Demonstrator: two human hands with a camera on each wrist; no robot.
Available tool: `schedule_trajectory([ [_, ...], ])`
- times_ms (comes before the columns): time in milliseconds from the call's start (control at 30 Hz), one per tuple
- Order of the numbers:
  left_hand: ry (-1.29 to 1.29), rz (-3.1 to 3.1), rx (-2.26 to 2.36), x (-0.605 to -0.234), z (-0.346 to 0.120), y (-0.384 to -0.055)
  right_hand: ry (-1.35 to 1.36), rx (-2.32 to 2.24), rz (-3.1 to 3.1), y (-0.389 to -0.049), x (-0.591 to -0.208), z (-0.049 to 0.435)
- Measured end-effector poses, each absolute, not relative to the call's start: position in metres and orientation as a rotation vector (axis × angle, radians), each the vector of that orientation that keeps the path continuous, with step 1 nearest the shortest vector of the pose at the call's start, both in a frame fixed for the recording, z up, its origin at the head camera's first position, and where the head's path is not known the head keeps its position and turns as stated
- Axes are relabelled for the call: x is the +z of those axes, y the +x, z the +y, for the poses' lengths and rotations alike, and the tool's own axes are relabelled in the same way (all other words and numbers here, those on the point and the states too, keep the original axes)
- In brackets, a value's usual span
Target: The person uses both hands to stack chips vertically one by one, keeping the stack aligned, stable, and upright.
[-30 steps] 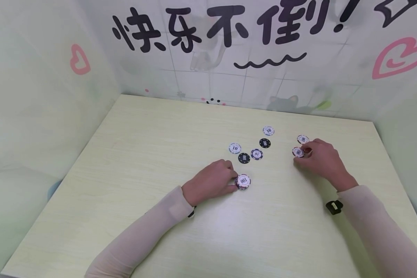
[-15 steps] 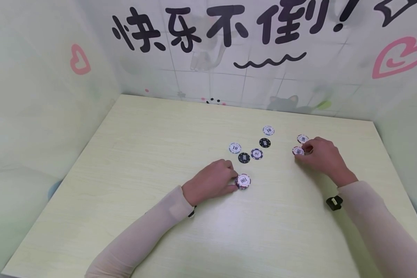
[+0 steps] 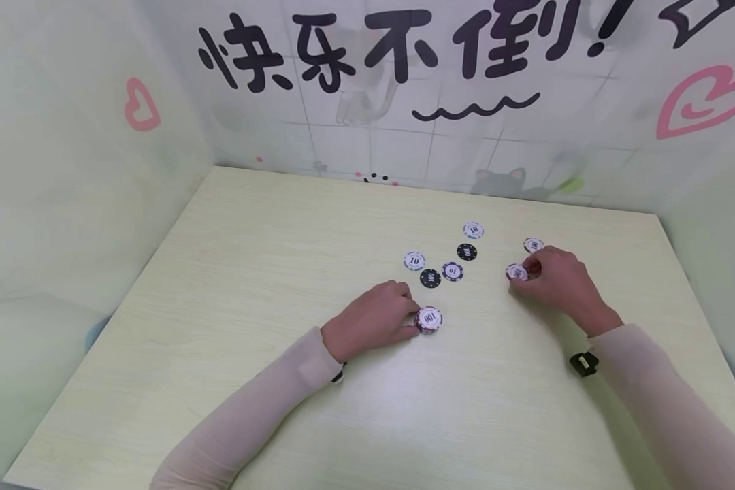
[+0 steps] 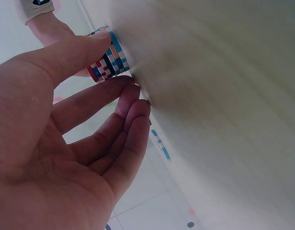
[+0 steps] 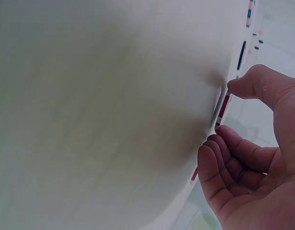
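In the head view my left hand (image 3: 373, 321) holds a stack of poker chips (image 3: 429, 320) by its left side, thumb and fingertips against the edges. The left wrist view shows the stack (image 4: 111, 56) with layered red, blue and white edges, the thumb lying across it. Farther right, my right hand (image 3: 560, 282) pinches a single white-faced poker chip (image 3: 517, 272). Its red and white edge (image 5: 224, 108) is held between thumb and forefinger in the right wrist view, tilted slightly off or close to the tabletop; I cannot tell which.
Loose poker chips lie flat between the hands: a black chip (image 3: 431, 278), a blue-edged chip (image 3: 452, 271), a white chip (image 3: 414, 260) and others behind. Another red-edged chip (image 3: 533, 245) lies just beyond my right hand. Printed walls enclose the pale wooden table (image 3: 251, 272).
My right hand has moved a little to the left with the pinched poker chip, away from the red-edged chip behind it. My left hand and the stack have stayed in place.
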State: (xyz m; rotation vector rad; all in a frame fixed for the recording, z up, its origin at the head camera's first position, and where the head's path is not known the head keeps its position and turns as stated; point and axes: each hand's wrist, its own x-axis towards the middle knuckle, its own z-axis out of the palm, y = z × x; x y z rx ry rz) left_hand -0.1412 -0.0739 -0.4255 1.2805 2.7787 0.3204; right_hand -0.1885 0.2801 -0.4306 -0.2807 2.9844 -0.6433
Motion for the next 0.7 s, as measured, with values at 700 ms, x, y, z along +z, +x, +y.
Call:
schedule_trajectory([
  [700, 1.270, 2.763, 0.338, -0.423, -0.074, -0.141, -0.536, -0.708, 3.028, -0.152, -0.424, 0.219],
])
